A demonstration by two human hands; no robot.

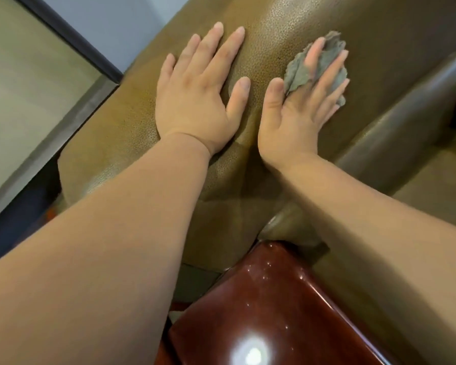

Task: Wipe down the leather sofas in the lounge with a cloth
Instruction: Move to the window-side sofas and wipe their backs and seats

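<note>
Grey cloth [304, 72], upper right of centre, bunched flat on the brown leather sofa [271, 30] back, pinned there under straight fingers [324, 75] of the right hand [298, 106]; pressed, not gripped, thumb out to the side. Looks light, limp and thin, likely to crumple and slide from under the palm, so best kept spread beneath the whole flat hand or gathered at its frayed edge. Leather looks grained, firm, a little glossy; probably slick under the cloth. Left hand [198, 93], centre, spread flat and open on the leather beside it, holding nothing. Most of the cloth hidden under the fingers; size and dampness cannot be told. Sofa cut off at top and right. Glossy red-brown armrest [274, 312] at bottom centre, a glare spot on it.
</note>
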